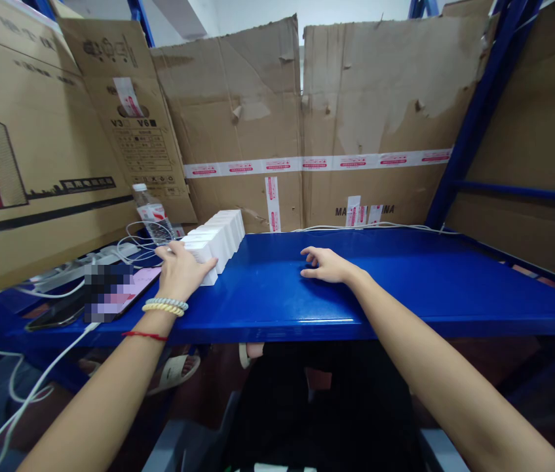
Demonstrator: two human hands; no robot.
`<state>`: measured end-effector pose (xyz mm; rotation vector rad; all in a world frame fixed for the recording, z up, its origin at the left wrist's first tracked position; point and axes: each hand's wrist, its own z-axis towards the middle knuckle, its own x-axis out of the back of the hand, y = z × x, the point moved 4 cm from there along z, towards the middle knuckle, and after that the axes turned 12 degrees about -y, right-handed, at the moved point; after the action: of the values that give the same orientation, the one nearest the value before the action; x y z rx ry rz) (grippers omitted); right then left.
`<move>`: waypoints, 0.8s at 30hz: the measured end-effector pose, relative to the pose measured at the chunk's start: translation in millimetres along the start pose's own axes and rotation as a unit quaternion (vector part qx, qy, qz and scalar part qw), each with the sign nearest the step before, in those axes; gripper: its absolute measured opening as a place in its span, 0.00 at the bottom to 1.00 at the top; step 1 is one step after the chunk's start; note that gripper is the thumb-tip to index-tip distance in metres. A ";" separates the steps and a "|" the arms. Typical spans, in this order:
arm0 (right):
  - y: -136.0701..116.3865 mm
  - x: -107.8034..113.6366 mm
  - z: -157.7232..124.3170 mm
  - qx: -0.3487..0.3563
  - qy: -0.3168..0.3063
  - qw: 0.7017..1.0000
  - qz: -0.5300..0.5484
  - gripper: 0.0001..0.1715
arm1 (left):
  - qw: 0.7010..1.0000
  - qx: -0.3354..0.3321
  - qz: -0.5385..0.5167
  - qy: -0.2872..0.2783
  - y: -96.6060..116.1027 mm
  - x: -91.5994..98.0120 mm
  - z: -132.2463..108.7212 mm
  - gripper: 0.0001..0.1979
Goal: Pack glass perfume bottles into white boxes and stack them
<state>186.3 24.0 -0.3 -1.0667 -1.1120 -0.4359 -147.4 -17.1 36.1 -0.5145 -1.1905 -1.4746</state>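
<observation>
A row of small white boxes [225,231] stands packed together on the blue tabletop [267,282], running away from me on the left. My left hand [179,270] is at the near end of the row, with its thumb on the right side and its fingers reaching over the left of the nearest white box [208,277]. Part of that box is hidden behind the hand. Over the middle of the tabletop, my right hand [327,265] is loosely curved with thumb and fingers apart, holding nothing.
Left of the boxes are a plastic bottle [152,213], a white power strip [83,267] with tangled cables, and a phone with a pink screen [134,288] beside a dark phone [58,314]. Cardboard panels [375,118] and blue posts [474,111] enclose the back and sides.
</observation>
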 end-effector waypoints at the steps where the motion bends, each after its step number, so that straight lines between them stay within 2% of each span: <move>1: -0.5 0.1 -0.3 -0.002 -0.002 1.000 -0.004 0.33 | 1.000 0.002 -0.002 -0.002 0.8 -0.6 1.3 0.47; 7: -2.8 1.1 -1.3 -0.005 -0.010 1.000 -0.013 0.28 | 1.000 0.003 -0.005 -0.001 2.1 -3.9 9.2 0.46; 12: -4.2 1.7 -1.6 -0.005 -0.012 1.000 -0.023 0.24 | 1.000 0.006 -0.014 -0.008 2.2 -4.4 4.1 0.47; 15: -6.6 2.7 -2.7 -0.005 -0.012 1.000 -0.024 0.23 | 0.999 -0.023 -0.017 0.042 9.5 2.4 -5.3 0.50; 18: -8.6 3.7 -3.6 -0.006 -0.009 1.000 -0.029 0.22 | 0.985 -0.106 -0.021 0.135 31.8 14.3 -15.7 0.46; 19: -8.7 4.0 -3.9 -0.007 -0.007 1.000 -0.030 0.22 | 0.979 -0.140 -0.026 0.147 42.9 16.4 -17.8 0.43; 21: -8.2 4.7 -4.3 -0.008 -0.001 1.000 -0.029 0.20 | 0.967 -0.211 -0.034 0.135 70.0 15.3 -18.7 0.36; 24: -6.1 5.9 -4.6 -0.009 0.011 1.000 -0.026 0.19 | 0.943 -0.328 -0.005 0.056 116.2 -1.8 -13.7 0.22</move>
<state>186.6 18.5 7.5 -1.0493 -1.1206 -0.4981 -36.7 -13.6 74.2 -0.8566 -0.5873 -1.8780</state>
